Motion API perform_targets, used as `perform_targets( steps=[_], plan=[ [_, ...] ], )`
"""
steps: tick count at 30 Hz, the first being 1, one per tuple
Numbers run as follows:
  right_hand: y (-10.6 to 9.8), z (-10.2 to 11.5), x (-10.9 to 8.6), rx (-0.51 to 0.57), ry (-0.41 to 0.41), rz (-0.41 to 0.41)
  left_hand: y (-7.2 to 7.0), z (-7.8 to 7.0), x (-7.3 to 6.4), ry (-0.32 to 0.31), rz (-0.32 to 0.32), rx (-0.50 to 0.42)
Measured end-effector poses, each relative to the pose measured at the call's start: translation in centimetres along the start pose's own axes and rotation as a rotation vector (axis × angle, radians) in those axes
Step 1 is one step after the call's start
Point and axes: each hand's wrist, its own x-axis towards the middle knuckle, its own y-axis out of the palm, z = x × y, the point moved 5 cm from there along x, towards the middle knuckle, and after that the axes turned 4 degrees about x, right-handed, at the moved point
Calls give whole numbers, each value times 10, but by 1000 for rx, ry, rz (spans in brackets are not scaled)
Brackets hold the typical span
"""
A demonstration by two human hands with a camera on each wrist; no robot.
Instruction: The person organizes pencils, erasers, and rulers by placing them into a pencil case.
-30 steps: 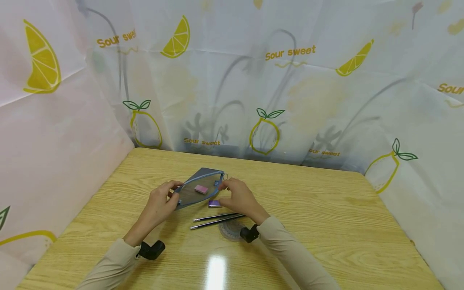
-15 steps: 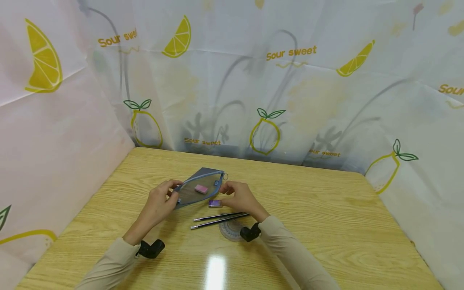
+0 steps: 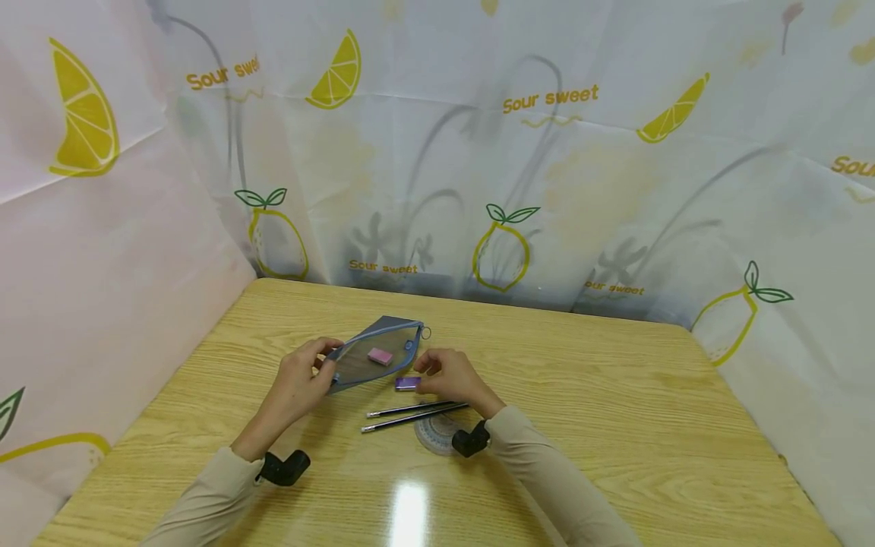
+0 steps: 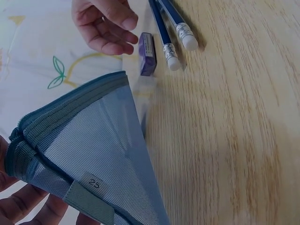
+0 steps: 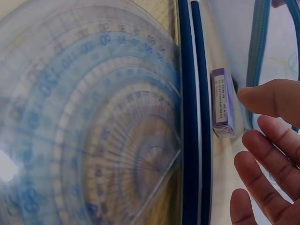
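Note:
My left hand (image 3: 298, 384) grips the left end of a blue mesh zipper pouch (image 3: 352, 370), whose mouth gapes. A pink block, like an eraser (image 3: 380, 356), lies within the pouch's opening. My right hand (image 3: 453, 374) hovers just right of a small purple wrapped block, like an eraser (image 3: 407, 384). In the right wrist view its thumb (image 5: 267, 98) is close beside the purple block (image 5: 220, 103), with the fingers spread loosely and nothing between them. A tag reading 25 (image 4: 93, 184) shows on the pouch in the left wrist view.
Two dark pencils (image 3: 403, 410) with white erasers lie nearer the body than the purple block. A clear protractor (image 3: 434, 435) sits partly beneath them on the wooden table (image 3: 615, 425). Lemon-printed sheeting (image 3: 424, 152) stands behind the table and at its sides.
My right hand has drawn back from the pouch's right edge, down toward the purple block, and its fingers no longer touch the pouch. The left hand keeps its grip in place.

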Motion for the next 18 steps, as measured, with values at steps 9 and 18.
perform_targets(
  steps=[9, 18],
  plan=[
    [5, -3, 2, 1, 8, -5, -1, 1, 1, 6, -3, 7],
    [8, -8, 2, 0, 8, -14, -1, 2, 1, 2, -2, 8]
  ],
)
